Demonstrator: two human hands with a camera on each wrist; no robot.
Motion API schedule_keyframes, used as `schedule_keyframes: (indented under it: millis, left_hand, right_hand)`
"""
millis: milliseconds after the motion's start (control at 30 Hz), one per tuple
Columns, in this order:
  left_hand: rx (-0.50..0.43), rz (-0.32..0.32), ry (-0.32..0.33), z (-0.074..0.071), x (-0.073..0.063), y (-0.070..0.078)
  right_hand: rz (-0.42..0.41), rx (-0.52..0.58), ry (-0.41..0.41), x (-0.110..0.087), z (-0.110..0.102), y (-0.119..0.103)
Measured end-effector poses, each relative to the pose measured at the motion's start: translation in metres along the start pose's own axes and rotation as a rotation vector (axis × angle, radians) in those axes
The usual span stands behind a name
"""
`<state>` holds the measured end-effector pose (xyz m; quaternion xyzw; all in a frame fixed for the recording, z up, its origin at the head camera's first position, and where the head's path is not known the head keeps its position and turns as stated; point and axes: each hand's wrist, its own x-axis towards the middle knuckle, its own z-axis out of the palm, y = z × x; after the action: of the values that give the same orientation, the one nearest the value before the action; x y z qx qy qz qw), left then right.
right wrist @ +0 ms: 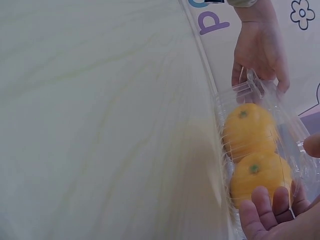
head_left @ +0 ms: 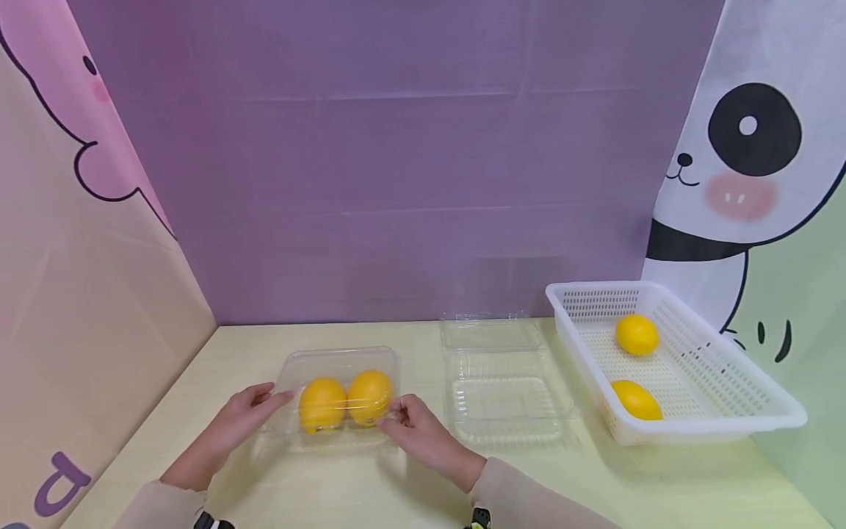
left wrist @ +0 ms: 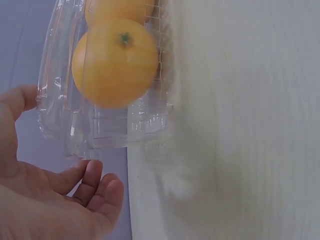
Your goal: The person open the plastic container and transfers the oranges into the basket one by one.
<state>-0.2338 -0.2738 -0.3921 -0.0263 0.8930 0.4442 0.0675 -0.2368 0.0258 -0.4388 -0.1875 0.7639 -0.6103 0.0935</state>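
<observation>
Clamshell [head_left: 300, 375], gripped by left hand [head_left: 238, 415] and right hand [head_left: 419, 433] toward the bench's [head_left: 330, 499] left edge, seems flimsy; rims are best pinched.

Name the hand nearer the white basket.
Right: the right hand is left of the basket, at the right end of the fruit box; the left hand is farther left, at its left end.

Clear, thin plastic on the filled box [head_left: 300, 367], glossy and flashing streaks of light! Inside, smooth-skinned oranges [head_left: 322, 404] with a soft sheen. Towards the far edge, the open box [head_left: 505, 408], shiny, ribbed clear plastic. Far right corner, the basket [head_left: 720, 425]: white plastic, perforated. The table [head_left: 515, 485] runs pale, wood-grained, smooth. Behind its far edge, the purple backdrop [head_left: 410, 147], creased, matt, cloth-like.
</observation>
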Motion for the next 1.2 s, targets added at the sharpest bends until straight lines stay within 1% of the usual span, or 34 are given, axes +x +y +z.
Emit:
schedule_keyframes:
  millis: [67, 200, 300, 400, 567, 700, 767, 933, 1200]
  left_hand:
    - [-0.028, -0.015, -0.005, 0.001, -0.001, -0.002]
    - [-0.115, -0.046, -0.026, 0.004, -0.004, -0.008]
    - [-0.174, -0.047, -0.041, 0.006, -0.006, -0.012]
    - [-0.202, -0.032, -0.056, 0.006, -0.007, -0.018]
    - [-0.202, 0.019, -0.098, 0.005, -0.009, -0.026]
    - [-0.213, 0.061, -0.141, 0.003, -0.012, -0.028]
    - [-0.216, 0.069, -0.151, 0.002, -0.012, -0.028]
    - [-0.221, 0.050, -0.153, 0.004, -0.011, -0.030]
    - [-0.221, 0.022, -0.100, 0.008, -0.009, -0.032]
  right_hand:
    - [0.001, 0.003, 0.000, 0.000, 0.000, 0.000]
    - [0.005, 0.006, 0.000, 0.000, 0.001, 0.001]
    - [0.009, 0.008, 0.000, 0.000, 0.001, 0.001]
    - [0.012, 0.010, -0.001, 0.000, 0.001, 0.001]
    - [0.013, 0.007, 0.002, 0.000, 0.001, 0.001]
    - [0.008, -0.004, 0.009, 0.000, 0.002, 0.001]
    - [0.002, -0.005, 0.010, 0.001, 0.002, 0.001]
    - [-0.005, 0.001, 0.003, 0.001, 0.001, 0.001]
    - [0.004, 0.004, 0.004, 0.002, 0.000, 0.002]
